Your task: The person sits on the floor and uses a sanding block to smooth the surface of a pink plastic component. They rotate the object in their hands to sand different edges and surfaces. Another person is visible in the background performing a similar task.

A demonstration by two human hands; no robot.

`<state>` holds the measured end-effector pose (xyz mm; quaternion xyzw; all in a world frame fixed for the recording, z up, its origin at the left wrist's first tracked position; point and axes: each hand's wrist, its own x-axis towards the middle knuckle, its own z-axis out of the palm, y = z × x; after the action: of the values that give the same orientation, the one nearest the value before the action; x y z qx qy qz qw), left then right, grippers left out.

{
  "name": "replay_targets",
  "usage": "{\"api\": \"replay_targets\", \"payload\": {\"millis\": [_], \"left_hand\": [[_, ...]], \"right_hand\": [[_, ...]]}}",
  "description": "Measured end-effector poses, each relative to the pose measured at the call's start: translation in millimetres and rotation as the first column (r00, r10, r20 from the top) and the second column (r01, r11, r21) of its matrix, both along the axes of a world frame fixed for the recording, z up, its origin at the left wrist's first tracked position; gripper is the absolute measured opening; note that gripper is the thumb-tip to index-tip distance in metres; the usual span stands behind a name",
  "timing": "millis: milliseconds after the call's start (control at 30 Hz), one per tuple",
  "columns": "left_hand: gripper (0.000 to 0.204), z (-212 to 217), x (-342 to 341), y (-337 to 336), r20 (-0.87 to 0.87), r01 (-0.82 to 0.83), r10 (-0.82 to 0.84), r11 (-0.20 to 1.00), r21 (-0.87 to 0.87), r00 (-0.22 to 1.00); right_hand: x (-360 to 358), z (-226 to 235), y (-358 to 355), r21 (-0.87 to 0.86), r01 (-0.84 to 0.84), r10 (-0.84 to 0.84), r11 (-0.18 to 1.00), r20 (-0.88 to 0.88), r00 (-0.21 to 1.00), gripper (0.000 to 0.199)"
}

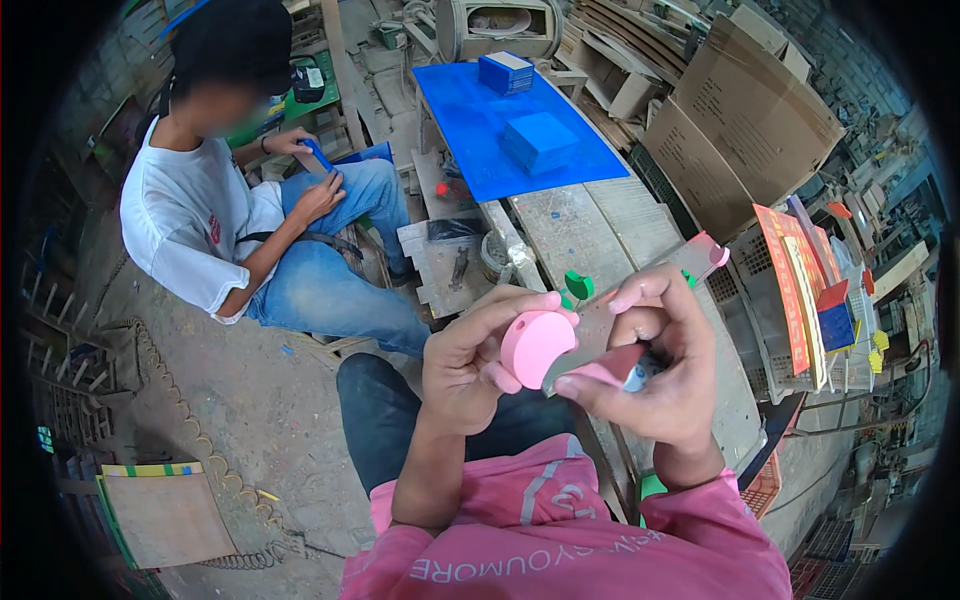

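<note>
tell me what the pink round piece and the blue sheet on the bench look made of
Pink disc in the left hand: probably painted wood or foam, matte, thick flat edge. Blue sheet: looks like thin plastic or painted board, smooth, evenly coloured, lying flat on the wooden bench.

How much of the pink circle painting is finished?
Done: the round pink wooden disc in the left hand looks fully pink on the face shown, and blue painted blocks sit on the blue sheet. In hand: the right hand holds a pink-smeared flat stick against it. Left: I cannot see its back.
</note>
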<state>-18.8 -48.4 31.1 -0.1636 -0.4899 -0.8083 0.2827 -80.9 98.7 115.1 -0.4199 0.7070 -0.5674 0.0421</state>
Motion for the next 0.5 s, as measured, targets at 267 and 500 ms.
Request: {"api": "replay_targets", "payload": {"millis": [267, 500], "left_hand": [[0.069, -2, 2, -2, 0.013, -0.074, 0.076, 0.991, -0.113, 0.997], [0.068, -3, 1, -4, -0.038, 0.037, -0.034, 0.994, 0.1, 0.999]], "right_hand": [[-4, -2, -19, -0.058, 0.024, -0.022, 0.998, 0.02, 1.0, 0.046], [-3, -5, 2, -0.039, 0.111, -0.111, 0.993, -0.014, 0.994, 0.046]]}}
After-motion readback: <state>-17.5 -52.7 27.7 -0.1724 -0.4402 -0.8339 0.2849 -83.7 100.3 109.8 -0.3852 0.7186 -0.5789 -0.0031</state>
